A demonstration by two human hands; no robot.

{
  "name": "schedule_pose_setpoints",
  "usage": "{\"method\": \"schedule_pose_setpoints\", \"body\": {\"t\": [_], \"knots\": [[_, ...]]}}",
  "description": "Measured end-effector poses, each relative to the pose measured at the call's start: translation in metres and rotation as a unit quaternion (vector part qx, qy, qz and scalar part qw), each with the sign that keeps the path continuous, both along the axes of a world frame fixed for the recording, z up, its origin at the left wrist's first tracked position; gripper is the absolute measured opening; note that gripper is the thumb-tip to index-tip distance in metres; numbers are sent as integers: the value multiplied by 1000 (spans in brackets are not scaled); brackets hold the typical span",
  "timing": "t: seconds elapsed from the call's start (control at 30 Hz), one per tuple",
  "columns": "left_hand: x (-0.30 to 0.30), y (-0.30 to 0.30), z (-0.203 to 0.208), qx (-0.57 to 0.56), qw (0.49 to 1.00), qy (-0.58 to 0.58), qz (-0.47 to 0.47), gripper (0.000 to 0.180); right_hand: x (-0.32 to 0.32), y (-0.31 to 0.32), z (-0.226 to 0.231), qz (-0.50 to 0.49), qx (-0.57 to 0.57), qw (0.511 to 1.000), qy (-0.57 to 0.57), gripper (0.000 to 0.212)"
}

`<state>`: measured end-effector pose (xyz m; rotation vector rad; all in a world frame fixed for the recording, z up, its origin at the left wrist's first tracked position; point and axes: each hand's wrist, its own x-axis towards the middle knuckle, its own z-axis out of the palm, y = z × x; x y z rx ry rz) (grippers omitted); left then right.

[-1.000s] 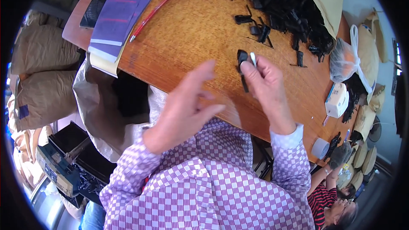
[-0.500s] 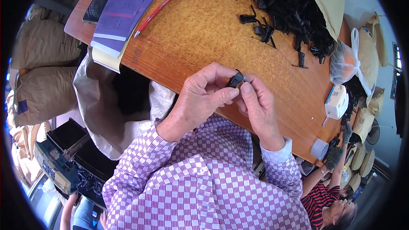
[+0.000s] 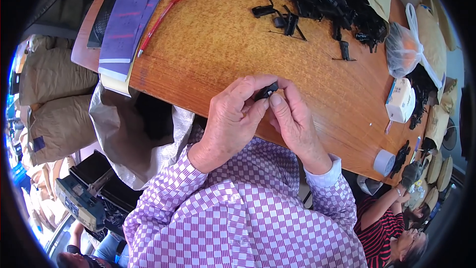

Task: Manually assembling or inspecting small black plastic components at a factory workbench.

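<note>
Head view: left hand [image 3: 225, 116] and right hand [image 3: 296, 126] meet on a small, dark black plastic part [image 3: 267, 91]

The part sits between the fingertips of both hands, raised above the near edge of a wood-brown, flat-topped bench [image 3: 198, 44]. The left hand pinches it from the left with thumb and forefinger. The right hand pinches its right end, thumb tip against it and fingers curled in behind; the exact contact there is partly hidden. The wearer's purple-and-white checked shirt [image 3: 282, 223] fills the area at six o'clock.

Directions run from the hands. At one o'clock a heaped pile of black plastic parts [image 3: 317, 0] covers the far bench, with one loose black part with thin prongs [image 3: 344, 50] at two o'clock. A slim red pen [image 3: 163, 20] lies toward ten o'clock, just beside purple-and-white printed sheets [image 3: 123, 22]. A knotted clear plastic bag with orange contents [image 3: 401, 52] is at two o'clock, a small white box [image 3: 399, 101] at three, and a short, pale grey-white cylinder [image 3: 384, 163] at four. Below the bench edge, near nine o'clock, gapes a white woven sack [image 3: 111, 144]. Near five o'clock is a co-worker in a red-and-black striped top [image 3: 379, 240].
</note>
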<state>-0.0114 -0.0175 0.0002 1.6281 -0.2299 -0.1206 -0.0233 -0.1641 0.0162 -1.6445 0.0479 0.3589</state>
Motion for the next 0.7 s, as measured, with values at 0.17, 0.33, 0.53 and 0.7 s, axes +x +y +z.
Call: {"method": "schedule_pose_setpoints", "body": {"t": [0.17, 0.33, 0.53, 0.7], "knots": [[0, -7, 9, 144, 987, -66, 26, 40, 0, -6, -9, -17, 22, 1000, -2, 30], [2, -14, 9, 188, 976, -101, 36, 39, 1, -6, -17, -46, 73, 996, 1, 30], [7, -9, 1, 74, 996, -11, 50, 40, 10, -16, -11, 1, -80, 991, -108, 25], [14, 12, 10, -176, 966, 190, -16, 39, 11, -20, -10, -1, 23, 999, -37, 21]]}}
